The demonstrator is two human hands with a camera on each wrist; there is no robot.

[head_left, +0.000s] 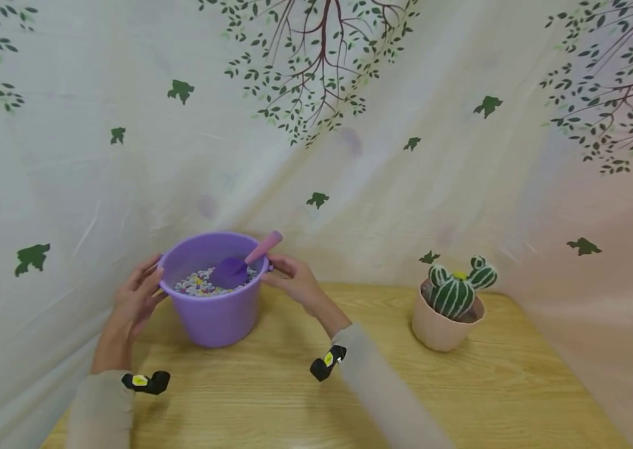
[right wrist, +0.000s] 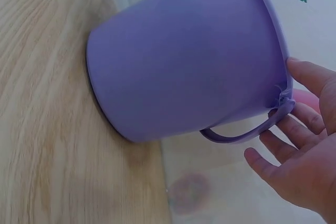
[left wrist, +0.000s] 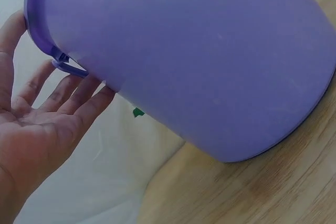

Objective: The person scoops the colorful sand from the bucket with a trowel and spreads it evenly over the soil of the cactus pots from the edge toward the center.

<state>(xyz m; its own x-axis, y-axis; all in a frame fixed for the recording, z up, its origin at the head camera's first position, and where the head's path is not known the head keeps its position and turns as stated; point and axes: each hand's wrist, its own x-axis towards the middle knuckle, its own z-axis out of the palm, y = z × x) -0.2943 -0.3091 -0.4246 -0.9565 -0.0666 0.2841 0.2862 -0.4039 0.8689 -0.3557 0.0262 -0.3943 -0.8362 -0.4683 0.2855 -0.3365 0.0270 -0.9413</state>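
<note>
A purple bucket (head_left: 216, 321) stands on the wooden table, with small pale and coloured pebble-like bits (head_left: 197, 285) inside. Lying in it is a scoop (head_left: 230, 272) with a purple bowl, its pink handle (head_left: 264, 247) leaning over the right rim. My left hand (head_left: 135, 299) holds the bucket's left side, thumb at the rim and fingertips against the wall by the carrying handle (left wrist: 71, 68). On the opposite side my right hand (head_left: 298, 285) holds the rim, its thumb on the edge and fingers behind the bucket handle (right wrist: 239, 137). Some fingertips are hidden.
To the right on the table (head_left: 383, 386) stands a pink pot (head_left: 441, 330) with a knitted green cactus (head_left: 454, 298). Behind the table hangs a pale curtain (head_left: 350, 168) printed with leaves and branches, close to the bucket's back.
</note>
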